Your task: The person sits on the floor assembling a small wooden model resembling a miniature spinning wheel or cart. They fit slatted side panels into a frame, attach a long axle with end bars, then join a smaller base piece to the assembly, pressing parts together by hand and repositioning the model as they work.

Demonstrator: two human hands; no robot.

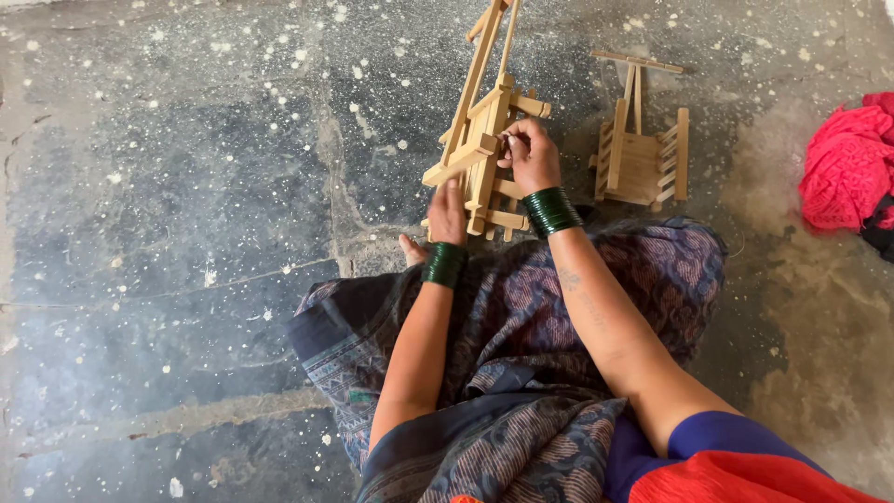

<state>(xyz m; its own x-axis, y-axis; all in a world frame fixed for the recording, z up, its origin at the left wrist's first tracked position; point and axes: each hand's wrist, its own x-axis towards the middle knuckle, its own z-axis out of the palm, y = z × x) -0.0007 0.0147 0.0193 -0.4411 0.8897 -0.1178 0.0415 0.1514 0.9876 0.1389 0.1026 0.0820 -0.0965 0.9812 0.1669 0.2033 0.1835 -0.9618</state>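
On speckled stone floor [186, 186], both hands' grip on wooden frame [480, 140]: left hand [447, 212] low, right hand [529, 154] seemingly pinching.

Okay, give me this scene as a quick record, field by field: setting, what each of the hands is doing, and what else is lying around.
setting: person seated on a speckled grey stone floor, patterned cloth over the lap
left hand: rests against the lower part of a wooden slat toy frame
right hand: fingers closed on the frame's upper side
wrists: green bangles on both
nearby: second wooden toy frame on the floor to the right, untouched
far right: red cloth bundled at the edge
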